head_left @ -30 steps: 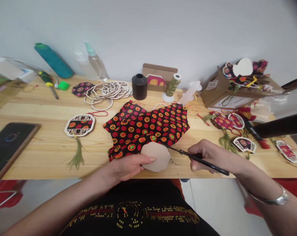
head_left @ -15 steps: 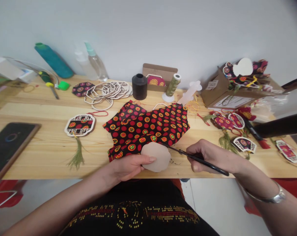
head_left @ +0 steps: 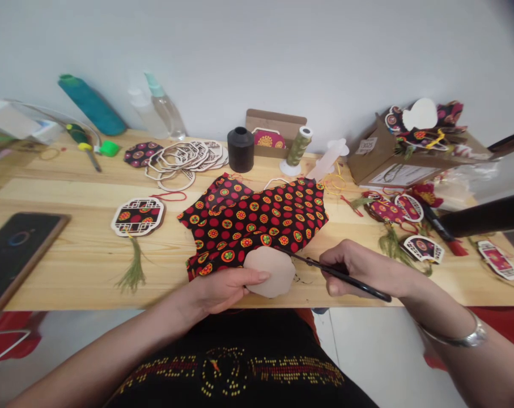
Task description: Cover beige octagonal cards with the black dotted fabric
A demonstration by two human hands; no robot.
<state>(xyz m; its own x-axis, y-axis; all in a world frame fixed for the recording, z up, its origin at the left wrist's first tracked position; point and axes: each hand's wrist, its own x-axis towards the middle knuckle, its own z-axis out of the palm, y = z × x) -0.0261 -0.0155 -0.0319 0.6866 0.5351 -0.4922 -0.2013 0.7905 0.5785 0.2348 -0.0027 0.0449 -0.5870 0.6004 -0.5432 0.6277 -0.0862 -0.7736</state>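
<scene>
My left hand (head_left: pixel 225 289) pinches a pale rounded card (head_left: pixel 270 272) at its left side, thumb on top, together with the black cloth (head_left: pixel 260 212) patterned with red dots and flowers. The cloth spreads over the table behind the card. In my right hand (head_left: pixel 354 269) are black scissors (head_left: pixel 345 277), their blades pointing left to the cloth at the card's upper edge. How far the blades are apart is too small to tell. Small dark scraps lie just right of the card.
A framed ornament (head_left: pixel 138 216) with a tassel and a phone (head_left: pixel 21 255) lie left. Behind the cloth stand wooden frames (head_left: pixel 184 158), a black spool (head_left: pixel 241 150) and a green thread spool (head_left: pixel 299 148). A filled cardboard box (head_left: pixel 367 156) and more ornaments (head_left: pixel 422 249) are at right.
My right hand and the scissors have shifted slightly left, toward the card. My left hand, the card and the cloth look almost unchanged.
</scene>
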